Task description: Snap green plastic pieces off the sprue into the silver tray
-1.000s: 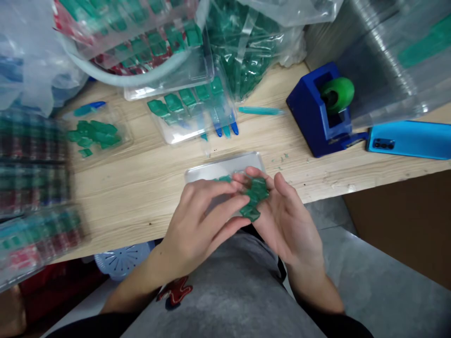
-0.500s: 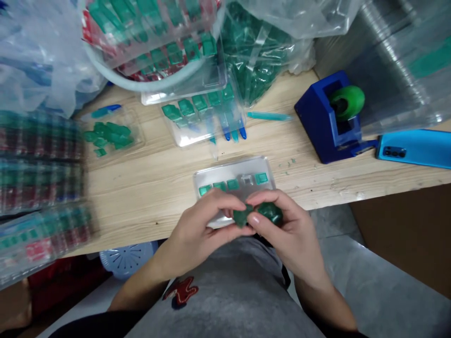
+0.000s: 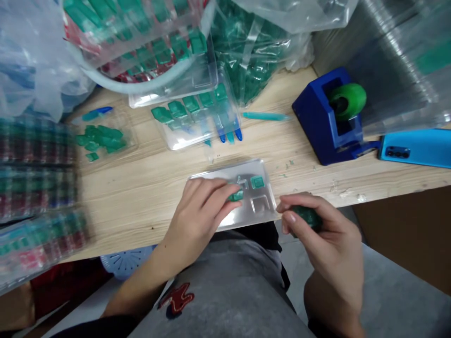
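Note:
A clear plastic blister tray (image 3: 246,213) lies near the table's front edge, with a green piece (image 3: 257,182) seated in one of its square recesses. Over the tray's middle, my left hand (image 3: 200,216) pinches a small green translucent piece (image 3: 236,193) between thumb and fingers. Its back and fingers hide the tray's left part. To the right of the tray, past the table edge, my right hand (image 3: 326,239) is closed around dark green translucent pieces (image 3: 307,216); how many cannot be made out.
Behind are a partly filled blister tray (image 3: 193,117), a bowl (image 3: 141,87) of packs and a bag of green pieces (image 3: 243,61). Loose green pieces (image 3: 104,138) and stacked packs (image 3: 38,188) lie left. A tape dispenser (image 3: 317,117) and phone (image 3: 419,149) stand right.
My hands have parted. The left has moved onto the tray with a green piece, while the right has drawn away to the right, still holding green pieces.

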Motion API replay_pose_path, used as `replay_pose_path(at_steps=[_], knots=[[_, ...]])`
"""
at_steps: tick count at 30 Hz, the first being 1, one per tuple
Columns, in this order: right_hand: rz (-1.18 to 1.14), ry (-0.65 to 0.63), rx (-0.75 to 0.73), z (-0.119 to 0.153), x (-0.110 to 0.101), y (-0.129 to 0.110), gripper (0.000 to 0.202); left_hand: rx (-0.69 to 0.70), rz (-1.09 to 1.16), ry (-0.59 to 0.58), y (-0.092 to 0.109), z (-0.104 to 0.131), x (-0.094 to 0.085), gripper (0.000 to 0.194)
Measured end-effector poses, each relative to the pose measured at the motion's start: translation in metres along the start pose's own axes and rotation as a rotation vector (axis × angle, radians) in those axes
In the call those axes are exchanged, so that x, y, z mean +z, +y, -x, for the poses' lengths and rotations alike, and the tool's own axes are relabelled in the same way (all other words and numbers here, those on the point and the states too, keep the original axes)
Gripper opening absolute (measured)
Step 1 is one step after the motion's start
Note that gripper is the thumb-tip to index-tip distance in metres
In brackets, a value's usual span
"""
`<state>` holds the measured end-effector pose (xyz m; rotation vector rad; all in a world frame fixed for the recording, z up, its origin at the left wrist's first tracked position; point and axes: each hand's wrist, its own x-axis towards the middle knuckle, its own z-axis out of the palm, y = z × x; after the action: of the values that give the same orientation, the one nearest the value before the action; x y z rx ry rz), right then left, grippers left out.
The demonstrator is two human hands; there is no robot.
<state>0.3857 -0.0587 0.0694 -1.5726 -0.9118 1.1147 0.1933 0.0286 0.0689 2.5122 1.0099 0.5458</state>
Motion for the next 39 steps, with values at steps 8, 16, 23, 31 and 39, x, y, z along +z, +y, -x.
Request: replay_pose_path(at_steps=[8,16,23,31,39], knots=[[0.000,0.026,-0.021,-0.002,-0.006,0.006,0.018,0.084,0.015,-0.192,-0.005,-0.017,0.007,0.033],[-0.017,0.043,0.003,-0.002,-0.009,0.010,0.018,0.026,0.069,-0.092,-0.007,-0.018,0.011,0.012],[-0.328,0.116,0.089,-0.014,-0.006,0.019,0.022,0.096,-0.074,-0.115,-0.007,-0.017,0.016,0.014],[-0.551,-0.030,0.228,-0.025,-0.008,0.000,0.038,0.112,-0.155,0.063,-0.007,-0.010,0.032,0.016],[-0.492,0.204,0.068,-0.035,0.003,-0.020,0.023,0.019,0.222,-0.226,-0.003,0.033,-0.011,0.015]])
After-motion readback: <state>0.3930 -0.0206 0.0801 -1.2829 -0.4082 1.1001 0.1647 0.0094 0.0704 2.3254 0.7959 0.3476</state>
